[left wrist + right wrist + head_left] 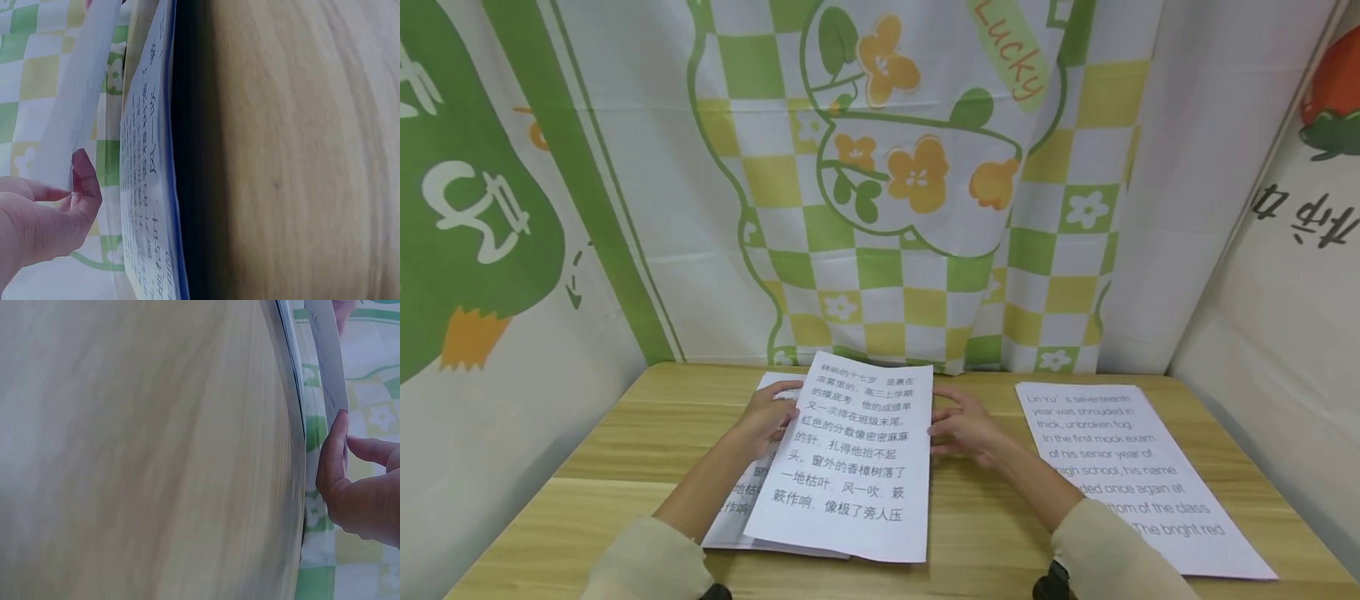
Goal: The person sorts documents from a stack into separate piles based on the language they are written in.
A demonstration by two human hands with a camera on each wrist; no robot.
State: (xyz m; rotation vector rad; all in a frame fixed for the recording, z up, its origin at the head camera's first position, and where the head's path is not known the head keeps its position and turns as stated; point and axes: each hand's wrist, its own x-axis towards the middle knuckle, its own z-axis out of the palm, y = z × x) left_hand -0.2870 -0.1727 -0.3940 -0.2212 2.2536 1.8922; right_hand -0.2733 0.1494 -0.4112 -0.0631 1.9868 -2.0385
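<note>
A white sheet of paper [853, 467] printed with Chinese text is held up above a stack of similar sheets [730, 521]. My left hand [767, 421] pinches its left edge between thumb and fingers; the left wrist view shows the same grip by the left hand [53, 215] on the raised sheet [78, 100]. At the opposite edge, my right hand [966, 427] pinches the paper; in the right wrist view the right hand [362, 481] has thumb and fingers on either side of it. The raised sheet hides most of the stack below.
Another stack of paper [1120, 467] with English text lies on the right of the wooden table [602, 442], partly behind my right forearm. A green and yellow checked curtain [887, 325] hangs at the table's far edge, with printed cloth [1285, 333] at the sides.
</note>
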